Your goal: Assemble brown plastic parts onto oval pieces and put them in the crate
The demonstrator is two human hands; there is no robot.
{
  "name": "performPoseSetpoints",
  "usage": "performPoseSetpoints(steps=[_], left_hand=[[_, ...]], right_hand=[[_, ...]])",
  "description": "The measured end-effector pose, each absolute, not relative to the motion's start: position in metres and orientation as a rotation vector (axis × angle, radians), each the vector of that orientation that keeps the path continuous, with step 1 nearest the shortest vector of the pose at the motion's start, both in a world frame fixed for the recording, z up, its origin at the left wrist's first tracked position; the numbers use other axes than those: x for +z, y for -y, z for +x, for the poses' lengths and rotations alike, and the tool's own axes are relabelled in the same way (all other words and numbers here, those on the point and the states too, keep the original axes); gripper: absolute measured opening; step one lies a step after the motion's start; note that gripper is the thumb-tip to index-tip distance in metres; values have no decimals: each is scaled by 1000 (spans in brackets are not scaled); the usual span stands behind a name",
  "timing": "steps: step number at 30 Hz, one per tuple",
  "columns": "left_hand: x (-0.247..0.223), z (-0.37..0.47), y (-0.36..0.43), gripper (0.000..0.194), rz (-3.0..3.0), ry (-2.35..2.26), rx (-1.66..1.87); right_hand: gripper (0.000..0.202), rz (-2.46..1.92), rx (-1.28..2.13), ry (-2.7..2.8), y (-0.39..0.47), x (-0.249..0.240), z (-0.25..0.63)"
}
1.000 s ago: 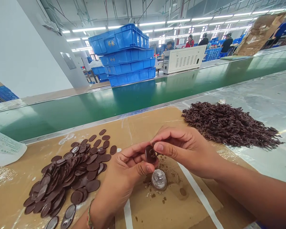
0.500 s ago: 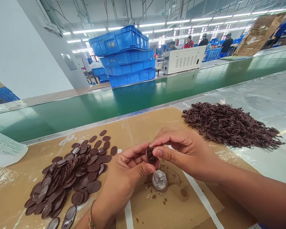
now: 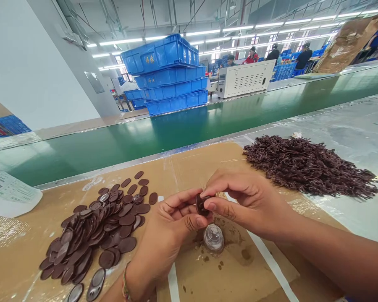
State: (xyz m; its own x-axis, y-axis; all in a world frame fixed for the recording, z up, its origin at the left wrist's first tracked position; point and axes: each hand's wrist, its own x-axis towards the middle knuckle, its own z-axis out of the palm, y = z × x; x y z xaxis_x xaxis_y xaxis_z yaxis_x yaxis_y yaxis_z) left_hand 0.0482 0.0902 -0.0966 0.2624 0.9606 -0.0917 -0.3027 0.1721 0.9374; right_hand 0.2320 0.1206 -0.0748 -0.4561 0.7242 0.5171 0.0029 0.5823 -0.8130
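Observation:
My left hand [image 3: 166,237] and my right hand [image 3: 245,201] meet over the brown cardboard sheet [image 3: 192,167], both pinching one small dark brown oval piece [image 3: 201,205] between thumbs and fingertips. Right under the piece a small clear round object [image 3: 213,237] sits on the cardboard among brown crumbs. To the left lies a heap of similar brown oval discs [image 3: 97,226]. A pile of dark brown stringy scraps [image 3: 305,165] lies to the right on the plastic-covered table.
A green conveyor belt [image 3: 176,130] runs behind the cardboard. Stacked blue crates [image 3: 168,75] and a white machine box [image 3: 245,77] stand beyond it, with other people working far back. A white printed label sheet [image 3: 9,195] lies at the left.
Both hands have shifted slightly lower and to the right with the oval piece, which has turned more edge-on between the fingers.

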Motion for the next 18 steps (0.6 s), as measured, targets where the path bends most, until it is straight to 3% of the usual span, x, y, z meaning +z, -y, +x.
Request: performPoseSetpoints(steps=[18], left_hand=[[-96, 54, -86, 38, 916, -812, 1084]], right_hand=[[8, -686, 1046, 1829, -118, -79, 229]])
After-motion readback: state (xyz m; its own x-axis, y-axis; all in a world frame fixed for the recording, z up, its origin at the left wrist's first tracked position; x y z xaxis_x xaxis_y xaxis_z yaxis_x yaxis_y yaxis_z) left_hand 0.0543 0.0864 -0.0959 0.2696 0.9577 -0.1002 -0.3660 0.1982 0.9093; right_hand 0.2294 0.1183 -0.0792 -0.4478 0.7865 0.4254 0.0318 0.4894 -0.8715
